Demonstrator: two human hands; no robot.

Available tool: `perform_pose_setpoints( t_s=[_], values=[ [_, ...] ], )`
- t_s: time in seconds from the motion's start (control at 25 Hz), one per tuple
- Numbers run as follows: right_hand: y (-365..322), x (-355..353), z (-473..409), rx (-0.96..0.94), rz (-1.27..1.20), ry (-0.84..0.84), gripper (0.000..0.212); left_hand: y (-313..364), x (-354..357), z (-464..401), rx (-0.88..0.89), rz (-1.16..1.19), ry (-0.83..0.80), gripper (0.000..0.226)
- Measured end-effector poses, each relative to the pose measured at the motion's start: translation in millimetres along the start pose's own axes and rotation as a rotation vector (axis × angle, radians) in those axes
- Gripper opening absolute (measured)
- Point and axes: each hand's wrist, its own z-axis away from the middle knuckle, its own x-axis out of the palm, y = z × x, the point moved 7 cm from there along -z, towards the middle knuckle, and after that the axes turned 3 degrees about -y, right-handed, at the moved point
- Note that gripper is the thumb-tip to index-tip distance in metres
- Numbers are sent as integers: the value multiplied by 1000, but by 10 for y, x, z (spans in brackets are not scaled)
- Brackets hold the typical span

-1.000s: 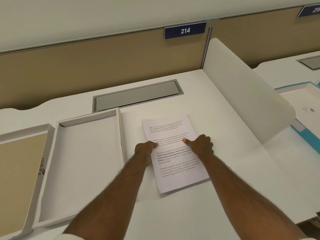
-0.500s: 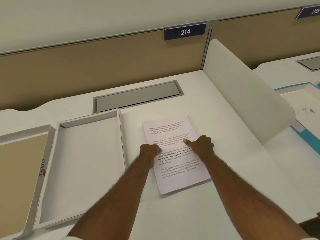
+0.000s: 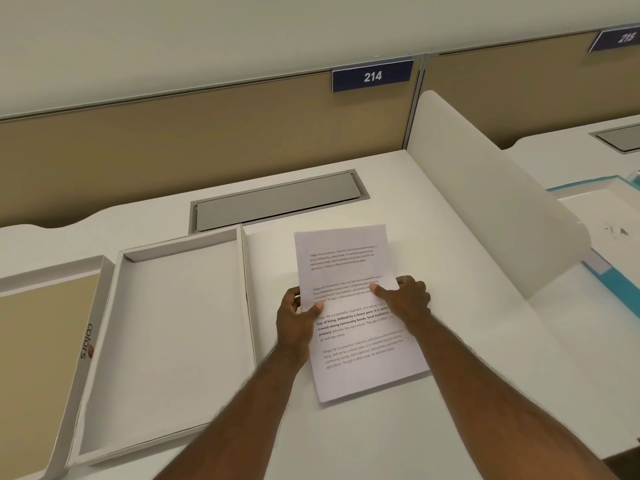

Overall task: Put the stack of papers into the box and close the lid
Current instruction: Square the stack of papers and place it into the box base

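A stack of white printed papers (image 3: 349, 268) is tilted up off the desk at its far end, held at both long edges. My left hand (image 3: 295, 318) grips the left edge, thumb on top. On the right edge my right hand (image 3: 407, 299) does the same. Just left of the papers lies the empty white box (image 3: 166, 327), open and flat on the desk. The lid (image 3: 38, 341), with a tan inside and "colors" printed on its rim, lies upside down at the far left.
A white curved divider (image 3: 485, 202) stands right of the papers. A grey cable flap (image 3: 277, 200) is set into the desk behind the box. A tan partition with a "214" sign (image 3: 372, 76) closes the back. The neighbouring desk holds a teal-edged tray (image 3: 609, 223).
Both hands went from pressing on the flat stack to gripping its side edges. The far end of the papers has risen off the desk.
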Motion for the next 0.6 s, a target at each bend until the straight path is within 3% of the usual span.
perform_pose_setpoints(
  t_s=[0.28,0.6],
  values=[
    [-121,-89,67,-190,-470,-190,53,177,-45,90,118,128,-66,42],
    [-639,-322,403,-413,-427,-6,38,582,-177,206,265,133,32,41]
  ],
)
